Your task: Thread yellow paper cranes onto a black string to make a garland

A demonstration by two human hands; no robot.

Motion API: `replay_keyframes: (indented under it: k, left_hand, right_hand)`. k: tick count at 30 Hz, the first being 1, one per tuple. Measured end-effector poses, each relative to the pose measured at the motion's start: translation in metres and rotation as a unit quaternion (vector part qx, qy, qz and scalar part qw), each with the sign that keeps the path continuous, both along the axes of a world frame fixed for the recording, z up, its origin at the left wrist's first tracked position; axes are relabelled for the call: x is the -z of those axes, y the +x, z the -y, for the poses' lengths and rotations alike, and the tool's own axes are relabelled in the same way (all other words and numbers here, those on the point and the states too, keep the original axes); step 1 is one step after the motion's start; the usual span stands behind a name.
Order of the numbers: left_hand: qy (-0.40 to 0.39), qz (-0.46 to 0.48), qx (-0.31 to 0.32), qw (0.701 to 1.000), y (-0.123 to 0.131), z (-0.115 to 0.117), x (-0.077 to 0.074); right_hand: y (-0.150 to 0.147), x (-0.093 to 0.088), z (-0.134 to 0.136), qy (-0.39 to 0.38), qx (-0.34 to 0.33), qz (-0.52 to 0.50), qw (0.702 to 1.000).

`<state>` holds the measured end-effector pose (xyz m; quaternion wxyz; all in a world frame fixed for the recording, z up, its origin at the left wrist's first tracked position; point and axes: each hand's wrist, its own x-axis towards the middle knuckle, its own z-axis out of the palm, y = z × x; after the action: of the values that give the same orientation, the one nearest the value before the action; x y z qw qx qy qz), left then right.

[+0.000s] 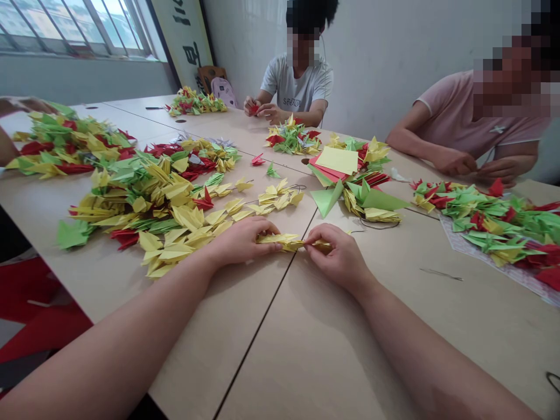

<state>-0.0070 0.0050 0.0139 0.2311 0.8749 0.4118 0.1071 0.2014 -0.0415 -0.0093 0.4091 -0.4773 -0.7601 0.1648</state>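
My left hand [245, 242] and my right hand [336, 256] meet over the beige table [280, 332], both gripping a short strand of yellow folded paper cranes [280, 241]. My left fingers wrap around one end of the strand. My right thumb and fingers pinch the other end, where a thin thread may run, though it is too small to tell. Just left of my left hand lies a long trail of loose yellow paper cranes [184, 239], running into a large mixed heap of yellow, green and red cranes [144, 192].
A stack of yellow, red and green paper sheets [336, 163] sits among cranes ahead. A person in a grey T-shirt [297, 87] folds red paper across the table. Another person in a pink shirt [472, 128] works at right, beside a crane pile on patterned paper [490, 227].
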Motion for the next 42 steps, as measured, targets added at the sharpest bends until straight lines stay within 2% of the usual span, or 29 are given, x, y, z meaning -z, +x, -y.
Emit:
replay_keyframes:
  k: [29,35,42]
  left_hand:
    - [0.005,0.003,0.001,1.000,-0.0014,-0.0004,0.0003]
    - [0.012,0.011,0.016,1.000,-0.0023,0.0042,0.0004]
    - [0.023,0.009,-0.004,1.000,-0.0027,0.0055,0.0006]
  right_hand:
    - [-0.0006,-0.0002,0.0005,-0.010,0.006,0.011,1.000]
    - [0.0008,0.0019,0.0011,0.017,0.001,0.031,0.999]
    - [0.0030,0.0056,0.0004,0.010,-0.009,0.027,1.000]
